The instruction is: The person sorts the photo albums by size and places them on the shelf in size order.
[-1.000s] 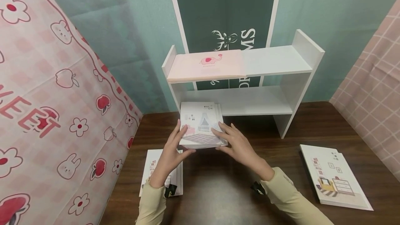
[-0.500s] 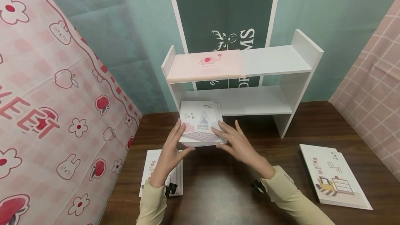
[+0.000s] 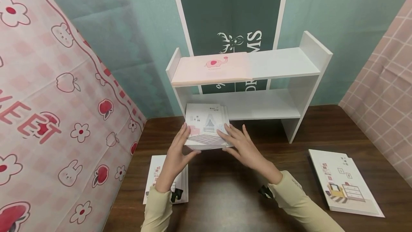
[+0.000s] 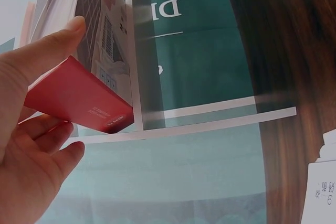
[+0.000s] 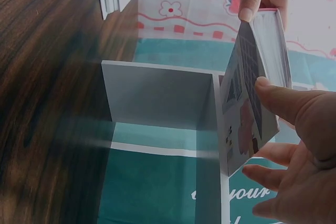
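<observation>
A stack of white illustrated books point(image 3: 206, 122) lies with its far end on the left part of the lower shelf point(image 3: 257, 105). My left hand point(image 3: 175, 153) holds its left edge, thumb at the near corner; the left wrist view shows the red spine point(image 4: 79, 95) of a book between thumb and fingers. On the other side, my right hand point(image 3: 244, 149) holds the stack near its right corner. The right wrist view shows the right thumb against the pages point(image 5: 270, 35) and the fingers at the book's side.
A pink elephant-print book point(image 3: 212, 68) lies on the white rack's top shelf. More books point(image 3: 157, 164) lie at the left under my left forearm, and another pile point(image 3: 349, 185) rests on the wooden table point(image 3: 222, 203) at the right.
The near end of the book stack has shifted slightly away from me, toward the shelf. Both hands keep nearly the same hold.
</observation>
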Demonstrator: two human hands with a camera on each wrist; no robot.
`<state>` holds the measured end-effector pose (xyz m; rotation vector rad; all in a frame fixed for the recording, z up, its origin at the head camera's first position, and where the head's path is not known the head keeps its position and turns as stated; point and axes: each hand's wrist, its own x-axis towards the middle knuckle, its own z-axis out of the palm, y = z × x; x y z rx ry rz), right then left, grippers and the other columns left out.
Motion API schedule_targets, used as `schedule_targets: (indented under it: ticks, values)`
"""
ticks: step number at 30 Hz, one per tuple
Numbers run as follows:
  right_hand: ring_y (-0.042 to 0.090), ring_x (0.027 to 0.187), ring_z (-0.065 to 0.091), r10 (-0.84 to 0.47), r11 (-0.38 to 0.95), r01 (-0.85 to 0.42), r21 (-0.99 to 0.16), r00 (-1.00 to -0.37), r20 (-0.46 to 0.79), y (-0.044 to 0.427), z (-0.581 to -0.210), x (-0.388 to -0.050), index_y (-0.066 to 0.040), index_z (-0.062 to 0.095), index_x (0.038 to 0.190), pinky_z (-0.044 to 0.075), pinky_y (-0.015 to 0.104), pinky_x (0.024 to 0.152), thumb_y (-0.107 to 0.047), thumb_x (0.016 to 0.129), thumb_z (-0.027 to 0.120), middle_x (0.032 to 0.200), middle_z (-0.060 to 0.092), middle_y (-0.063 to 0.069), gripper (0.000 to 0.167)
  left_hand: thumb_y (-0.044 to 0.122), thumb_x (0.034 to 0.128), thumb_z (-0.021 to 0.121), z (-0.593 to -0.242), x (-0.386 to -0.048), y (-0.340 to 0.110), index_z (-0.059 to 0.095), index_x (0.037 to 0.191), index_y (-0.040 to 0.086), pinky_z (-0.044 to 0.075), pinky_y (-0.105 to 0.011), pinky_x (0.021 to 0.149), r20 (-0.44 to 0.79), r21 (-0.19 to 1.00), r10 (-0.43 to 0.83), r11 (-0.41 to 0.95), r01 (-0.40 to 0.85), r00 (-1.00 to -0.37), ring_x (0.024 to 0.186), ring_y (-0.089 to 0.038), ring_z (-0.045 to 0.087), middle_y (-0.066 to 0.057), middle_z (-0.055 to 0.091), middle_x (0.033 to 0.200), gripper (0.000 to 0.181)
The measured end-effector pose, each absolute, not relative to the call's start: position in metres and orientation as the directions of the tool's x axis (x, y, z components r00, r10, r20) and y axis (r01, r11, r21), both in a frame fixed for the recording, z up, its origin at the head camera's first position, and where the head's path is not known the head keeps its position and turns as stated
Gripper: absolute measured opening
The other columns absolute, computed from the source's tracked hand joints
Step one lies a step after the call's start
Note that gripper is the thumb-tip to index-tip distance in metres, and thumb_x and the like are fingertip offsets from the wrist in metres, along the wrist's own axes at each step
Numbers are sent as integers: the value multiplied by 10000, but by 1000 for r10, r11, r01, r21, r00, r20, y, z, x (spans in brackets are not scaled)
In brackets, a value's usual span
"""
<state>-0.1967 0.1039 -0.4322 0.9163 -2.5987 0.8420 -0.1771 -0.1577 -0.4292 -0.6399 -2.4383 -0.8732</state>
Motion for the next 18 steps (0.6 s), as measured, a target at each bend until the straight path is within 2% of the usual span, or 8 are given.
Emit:
schedule_targets:
  ticks: [8,18]
  values:
    - [320,1343,331,-490,632,-662,-404,-745,454,103,-431,-198,-211,450,1388,-27,574,1113,-264,858,655,1448,376,142,571,130,653,833,-428,-182,-158,370,1419,64,365,-435,1033,577,436,268,698,568,-772,1360,-248,313,-93,309,1496,898]
    - [327,1332,348,-470,646,-653,-395,-748,468,98,-430,-200,-211,467,1376,-15,603,1100,-277,837,678,1442,384,150,583,125,672,819,-425,-184,-159,392,1406,56,360,-418,1034,586,430,259,704,566,-767,1351,-252,331,-117,340,1476,852]
